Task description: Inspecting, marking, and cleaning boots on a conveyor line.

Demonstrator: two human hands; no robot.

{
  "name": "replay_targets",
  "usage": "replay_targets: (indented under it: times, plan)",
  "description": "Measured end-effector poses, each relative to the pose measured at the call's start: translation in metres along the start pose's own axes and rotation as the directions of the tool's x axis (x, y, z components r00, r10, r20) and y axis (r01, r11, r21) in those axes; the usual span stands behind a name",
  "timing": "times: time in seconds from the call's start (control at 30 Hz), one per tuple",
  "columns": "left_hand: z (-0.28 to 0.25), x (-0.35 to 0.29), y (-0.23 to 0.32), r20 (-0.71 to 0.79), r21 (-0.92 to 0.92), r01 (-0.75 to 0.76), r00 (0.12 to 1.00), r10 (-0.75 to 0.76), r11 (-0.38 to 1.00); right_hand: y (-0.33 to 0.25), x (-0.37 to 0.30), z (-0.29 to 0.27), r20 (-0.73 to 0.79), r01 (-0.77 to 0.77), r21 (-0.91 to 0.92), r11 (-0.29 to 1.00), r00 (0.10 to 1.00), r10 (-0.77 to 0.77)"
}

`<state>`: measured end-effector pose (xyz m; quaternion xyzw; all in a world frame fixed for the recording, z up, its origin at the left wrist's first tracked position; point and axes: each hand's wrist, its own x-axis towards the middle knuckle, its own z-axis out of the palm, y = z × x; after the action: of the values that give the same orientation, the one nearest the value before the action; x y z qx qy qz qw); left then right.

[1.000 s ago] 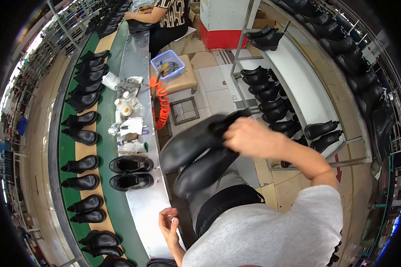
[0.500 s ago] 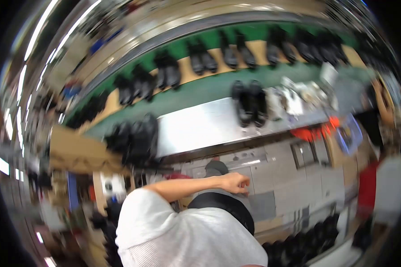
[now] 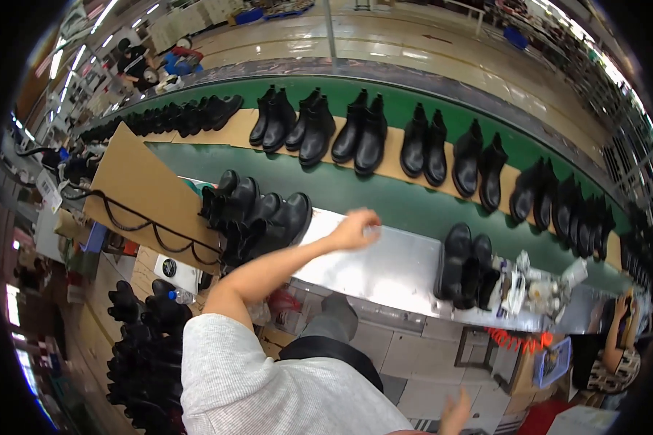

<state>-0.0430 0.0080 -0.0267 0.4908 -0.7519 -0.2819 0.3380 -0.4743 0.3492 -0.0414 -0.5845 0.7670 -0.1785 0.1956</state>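
Surface (image 3: pixel 421 210), long and green with a bare metal section (image 3: pixel 406 268) on its near edge, curves across the view. Over that metal the moment looks, in my judgement, like one between grips; taking hold of a boot from here would call for a sideways shift, since those nearest stand at either end of the metal.

One cardboard panel (image 3: pixel 141 192) leans at the left, and one cardboard strip (image 3: pixel 393 156) runs beneath the back row.

Boots come next, all black. In the back row (image 3: pixel 371 141), six pairs, twelve boots, can be told apart; toward both ends they crowd past counting. At the left end of the metal stands a cluster (image 3: pixel 290 221) of about four, overlapping. At the right end are what look like two boots (image 3: pixel 454 261). More are massed below at the lower left, too many to count.

One blue basket (image 3: pixel 551 379) and one orange coiled cord (image 3: pixel 511 341) sit at the lower right.

Two hands: the left hand (image 3: pixel 356 229) is over the metal, fingers loosely bent, nothing seen in it; the right hand (image 3: pixel 453 415), blurred, is low with fingers apart, apparently empty.

Smallest are white and clear oddments (image 3: pixel 517 286) beside the two boots, too jumbled to count.
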Motion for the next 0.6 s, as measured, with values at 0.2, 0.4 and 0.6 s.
replay_targets:
  times: [0.2,0.4,0.6]
  plan:
    - [-0.202,0.107,-0.167,-0.321,0.526,0.306,0.936,-0.148,0.793,-0.203,0.158,0.083,0.467,0.452,-0.033,0.891,0.796,-0.386]
    - [-0.325,0.131,-0.316,-0.528,0.463,0.678,0.728,-0.437,0.570,-0.220,0.237,0.153,0.547,0.317,-0.320,0.893,0.831,-0.099]
    - [-0.373,0.189,-0.373,-0.574,0.458,0.695,0.707,-0.413,0.554,-0.204,0.241,0.179,0.623,0.246,-0.320,0.915,0.783,0.007]
